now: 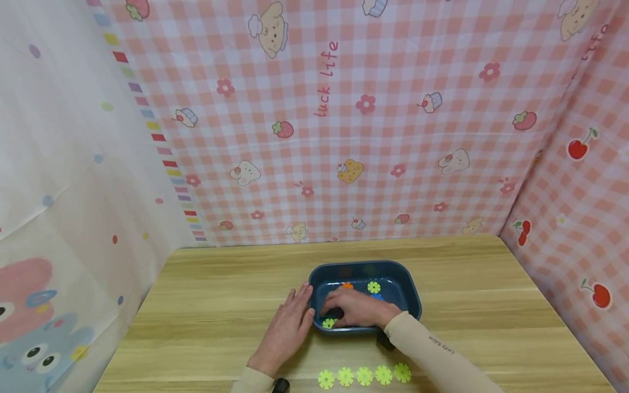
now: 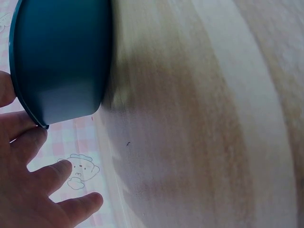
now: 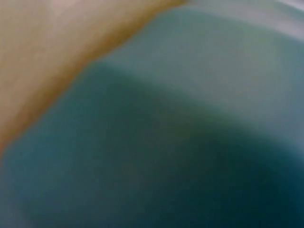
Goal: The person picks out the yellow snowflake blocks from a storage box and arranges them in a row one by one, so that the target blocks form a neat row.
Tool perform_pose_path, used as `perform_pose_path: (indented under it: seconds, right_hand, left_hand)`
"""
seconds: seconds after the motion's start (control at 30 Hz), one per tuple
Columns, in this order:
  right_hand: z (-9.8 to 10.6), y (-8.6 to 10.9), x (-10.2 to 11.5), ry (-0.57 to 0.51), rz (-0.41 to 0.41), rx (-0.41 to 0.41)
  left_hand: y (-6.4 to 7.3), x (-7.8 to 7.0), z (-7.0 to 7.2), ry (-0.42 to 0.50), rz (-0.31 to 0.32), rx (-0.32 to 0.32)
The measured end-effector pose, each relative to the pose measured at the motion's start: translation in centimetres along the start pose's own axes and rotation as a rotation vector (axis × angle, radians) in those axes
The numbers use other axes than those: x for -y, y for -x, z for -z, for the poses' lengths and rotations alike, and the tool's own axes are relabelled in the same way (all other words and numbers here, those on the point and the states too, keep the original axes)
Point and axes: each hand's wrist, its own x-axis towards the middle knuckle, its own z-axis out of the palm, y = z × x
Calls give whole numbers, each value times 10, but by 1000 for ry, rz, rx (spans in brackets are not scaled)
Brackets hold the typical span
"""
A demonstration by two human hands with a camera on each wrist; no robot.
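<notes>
A dark blue tray (image 1: pixel 415 297) with rounded corners and raised walls sits on the wooden table. My left hand (image 1: pixel 286 327) rests against its left end, fingers mostly straight and fingertips at the rim; the left wrist view shows the spread fingers beside the tray's outer wall. Inside the tray my right hand (image 1: pixel 361 307) reaches down, fingers bent toward a yellow-green notched disc (image 1: pixel 328 323). A dark patch shows between its thumb and fingers, and I cannot tell whether they pinch anything. Another yellow-green disc (image 1: pixel 374 287), an orange disc (image 1: pixel 348 286) and a partly hidden blue disc (image 1: pixel 377 297) lie farther back.
Several yellow-green notched discs (image 1: pixel 364 376) form a row on the table (image 1: pixel 211 305) in front of the tray. A pink checked cloth (image 1: pixel 314 147) hangs behind the table, with more cloth at both sides. The right wrist view is blurred.
</notes>
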Motion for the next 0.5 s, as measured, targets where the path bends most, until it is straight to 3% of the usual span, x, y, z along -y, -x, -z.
perform_pose_path:
  seconds: [0.5]
  right_hand:
    - [-3, -3, 2, 59, -14, -9]
  left_hand:
    - [0, 0, -1, 0, 6, 5]
